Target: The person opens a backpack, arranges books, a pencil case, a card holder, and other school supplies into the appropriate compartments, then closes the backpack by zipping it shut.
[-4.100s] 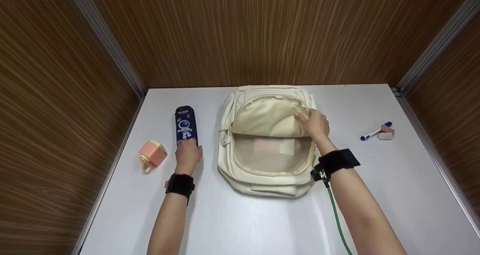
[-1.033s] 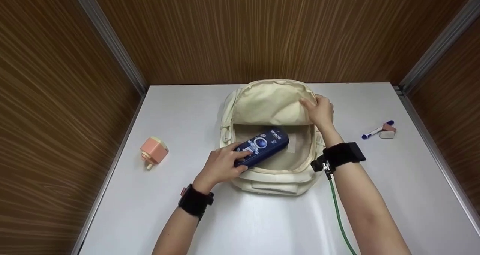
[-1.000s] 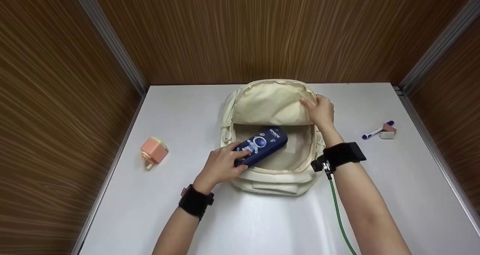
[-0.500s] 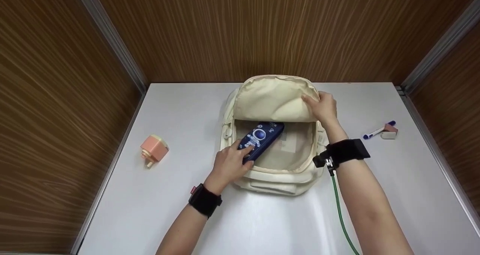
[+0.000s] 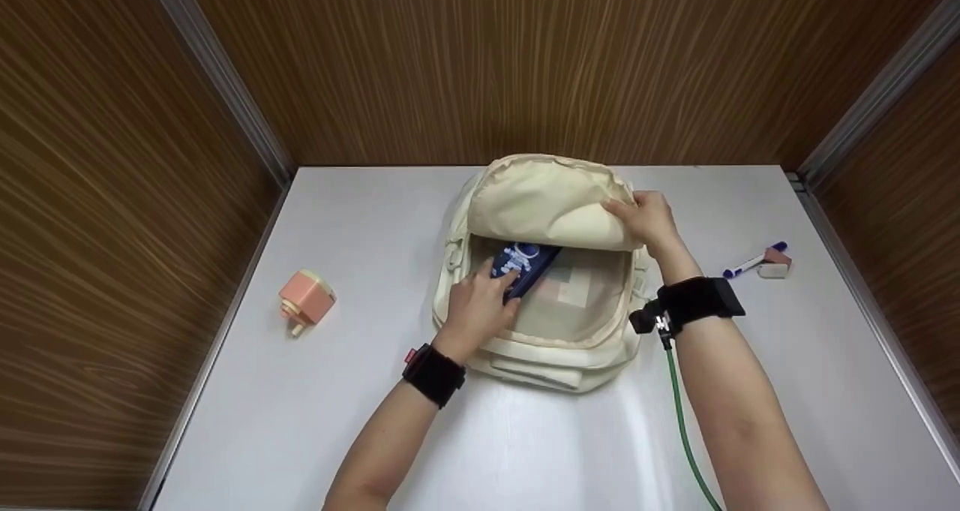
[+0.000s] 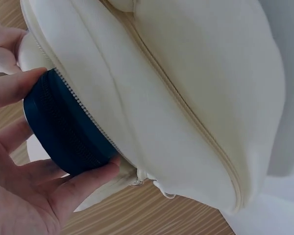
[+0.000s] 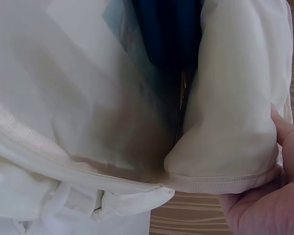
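Observation:
A cream backpack [image 5: 555, 357] lies on the white table, its front flap [image 5: 551, 203] lifted. In the head view my left hand [image 5: 480, 305] grips the near end of a dark blue pencil case [image 5: 525, 271] with an astronaut print. The case slants into the bag's opening, and its far end is hidden under the flap. From the left wrist, thumb and fingers show around the end of the case [image 6: 63, 125], beside the zipper edge. My right hand [image 5: 649, 222] pinches the flap's right edge; the right wrist view shows the thumb [image 7: 286, 129] on the cloth.
To the left of the bag sits a pink and cream pencil sharpener-like block [image 5: 307, 299]. At the right lie a white and blue marker [image 5: 742, 266] and a pink and white eraser-like piece [image 5: 775, 263]. Wood-grain panels [image 5: 480, 68] enclose the table's back and sides.
My left hand picked up the pencil case from the table at left, carried it right and pushed it deeper into the backpack. My right hand raised the flap and keeps hold of it.

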The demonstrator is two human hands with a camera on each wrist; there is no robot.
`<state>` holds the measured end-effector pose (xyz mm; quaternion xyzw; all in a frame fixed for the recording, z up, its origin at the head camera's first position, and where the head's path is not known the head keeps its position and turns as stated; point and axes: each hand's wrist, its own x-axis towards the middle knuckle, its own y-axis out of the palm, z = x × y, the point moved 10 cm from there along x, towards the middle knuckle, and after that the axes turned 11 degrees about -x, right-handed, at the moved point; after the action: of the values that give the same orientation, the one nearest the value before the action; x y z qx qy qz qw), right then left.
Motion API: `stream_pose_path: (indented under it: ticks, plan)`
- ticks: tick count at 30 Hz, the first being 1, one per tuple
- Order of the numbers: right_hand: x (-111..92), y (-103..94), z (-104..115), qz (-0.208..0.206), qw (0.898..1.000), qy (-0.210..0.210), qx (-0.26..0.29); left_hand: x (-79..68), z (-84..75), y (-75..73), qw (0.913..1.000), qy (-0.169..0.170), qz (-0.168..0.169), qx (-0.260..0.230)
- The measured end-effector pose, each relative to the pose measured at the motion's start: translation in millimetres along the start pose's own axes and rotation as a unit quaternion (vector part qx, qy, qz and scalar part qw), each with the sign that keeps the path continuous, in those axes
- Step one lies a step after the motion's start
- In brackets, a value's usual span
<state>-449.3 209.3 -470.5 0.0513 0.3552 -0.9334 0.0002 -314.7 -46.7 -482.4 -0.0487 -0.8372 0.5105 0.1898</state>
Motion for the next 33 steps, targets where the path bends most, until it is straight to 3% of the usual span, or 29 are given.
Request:
stream_pose_path:
  ticks: [10,18,22,23,27,33]
  plan:
    - [0,0.7,0,0.007,1.0,-0.01,-0.009,23.2,2.9,10.8,0.9999,-0.012,0.005,0.008]
    - [0,-2.6,-2,-0.039,0.999,0.01,-0.02,7.6,6.8,25.8,0.9994,0.015,-0.018,0.024]
    - [-2,-4.4,-3,-0.051,0.998,0.015,-0.02,-8.6,-3.7,18.7,0.9956,0.069,-0.05,0.039]
    - [-2,-4.9,-3,-0.054,0.998,0.015,-0.022,-12.6,-11.0,9.8,0.994,0.085,-0.056,0.038]
    - [-2,-4.4,-1,-0.061,0.998,0.014,-0.028,-20.0,-13.5,6.0,0.9856,0.141,-0.081,0.045]
    - [-2,-1.7,0,-0.048,0.998,0.014,-0.037,-14.6,-11.1,6.2,0.98,0.166,-0.087,0.068]
